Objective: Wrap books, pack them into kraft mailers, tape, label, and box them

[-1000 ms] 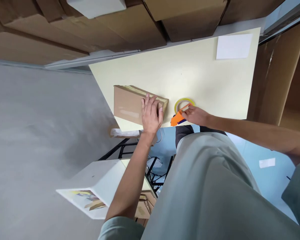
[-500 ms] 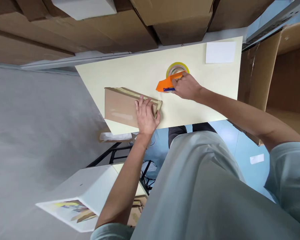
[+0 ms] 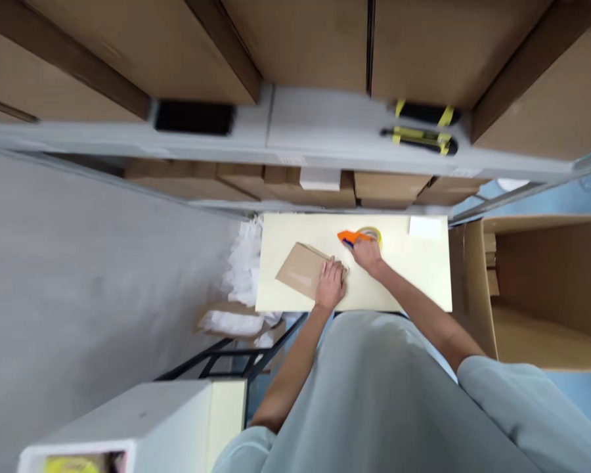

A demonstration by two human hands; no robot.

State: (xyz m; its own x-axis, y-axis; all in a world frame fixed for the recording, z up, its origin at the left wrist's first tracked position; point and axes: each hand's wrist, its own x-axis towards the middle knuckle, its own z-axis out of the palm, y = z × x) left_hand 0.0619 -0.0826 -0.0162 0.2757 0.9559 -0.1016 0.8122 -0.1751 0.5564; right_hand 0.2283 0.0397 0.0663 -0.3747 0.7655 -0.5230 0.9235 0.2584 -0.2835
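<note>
Query: State the position of the cardboard box [image 3: 300, 270].
Reply: Cardboard box lies flat on the left half of the worktop [image 3: 398, 289], set at a slant, its right end under the left hand [image 3: 330, 284].
Query: State the condition of the left fingers.
Reply: Extended and slightly spread, laid over the right end of the cardboard box.
Query: And the right hand [image 3: 367, 255]?
Reply: Fingers are closed around the grip of the orange tape dispenser [image 3: 347, 236]. Its nose points left; the yellow tape roll [image 3: 373, 230] sits at the rear, beyond the knuckles. The unit is apart from the cardboard box, on the far right side of it. Whether it touches the worktop cannot be told from this angle.
Query: List adjacent items.
Reply: White sheet [image 3: 425, 227], at the far right corner of the worktop. Open carton [image 3: 546, 276], to the right of the worktop. Grey shelf [image 3: 320, 121], above the far edge, carrying a black flat object [image 3: 194, 118] and two black-and-yellow cutters [image 3: 420, 136], all blurred.
</note>
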